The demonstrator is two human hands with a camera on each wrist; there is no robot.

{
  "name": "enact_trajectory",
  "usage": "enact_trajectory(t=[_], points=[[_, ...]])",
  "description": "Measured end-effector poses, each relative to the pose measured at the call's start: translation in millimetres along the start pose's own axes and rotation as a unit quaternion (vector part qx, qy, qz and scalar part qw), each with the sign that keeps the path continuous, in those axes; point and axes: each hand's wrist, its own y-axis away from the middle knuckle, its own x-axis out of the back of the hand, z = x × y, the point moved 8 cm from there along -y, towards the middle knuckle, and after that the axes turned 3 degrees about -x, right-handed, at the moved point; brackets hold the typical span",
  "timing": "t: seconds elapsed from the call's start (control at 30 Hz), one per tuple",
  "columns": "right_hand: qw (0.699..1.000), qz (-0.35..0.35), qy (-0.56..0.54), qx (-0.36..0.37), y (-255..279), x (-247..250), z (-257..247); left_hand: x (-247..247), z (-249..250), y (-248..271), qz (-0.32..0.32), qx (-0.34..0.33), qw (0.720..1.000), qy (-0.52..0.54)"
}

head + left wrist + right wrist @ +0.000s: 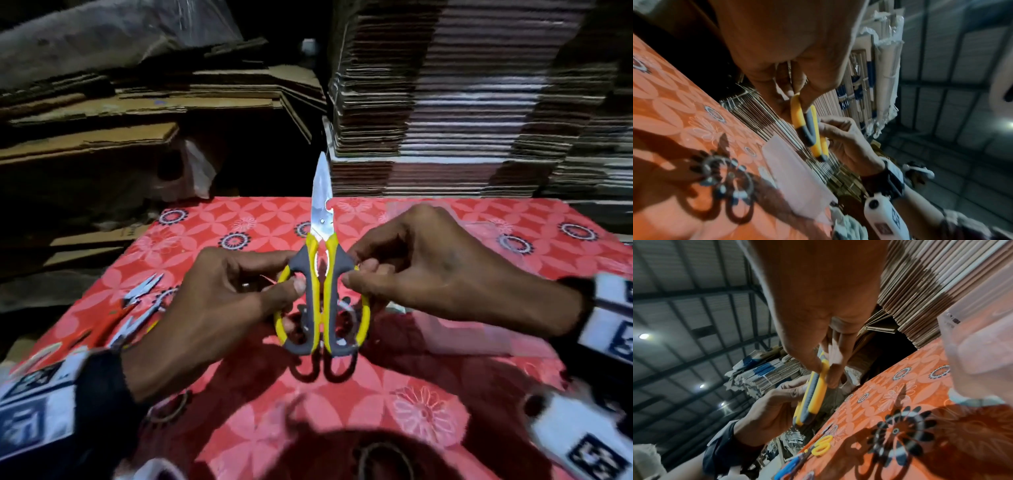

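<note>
A pair of scissors (321, 301) with yellow and grey handles is held upright above the red flowered tablecloth (421, 404). Its steel blades (322, 195) are closed and point away from me. My left hand (274, 286) pinches the left handle loop between thumb and fingers. My right hand (363, 274) pinches the right handle loop the same way. The left wrist view shows the scissors (807, 128) edge-on, between the left hand (795, 91) and the right hand (840, 136). From the right wrist, the scissors (816, 395) hang below the right hand (828, 366), with the left hand (777, 405) behind.
Small pliers and cutters (137, 308) lie at the table's left edge, near yellow-handled scissors (822, 446) and a blue handle (785, 467). A clear plastic box (462, 332) sits under my right hand. Stacks of flattened cardboard (462, 102) rise behind the table.
</note>
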Motion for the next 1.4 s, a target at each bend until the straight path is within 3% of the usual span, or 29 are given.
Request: enact_trajectory(t=[0.13, 0.6, 0.87, 1.17, 1.4], points=[[0.999, 0.003, 0.033, 0.043, 40, -14, -7, -20, -8, 45, 0.014, -0.038, 0.998, 0.039], [0.99, 0.09, -0.072, 0.085, 177, -16, -71, -35, 62, 165, -0.006, -0.117, 0.993, 0.006], [0.986, 0.077, -0.095, 0.109, 194, -15, -65, -54, 79, 182, -0.002, -0.095, 0.994, -0.045], [0.979, 0.054, -0.142, 0.134, 188, -18, -72, -46, 116, 188, -0.008, -0.081, 0.981, -0.174], [0.976, 0.05, -0.145, 0.153, 186, -25, -75, -41, 110, 190, 0.005, -0.07, 0.984, -0.166]])
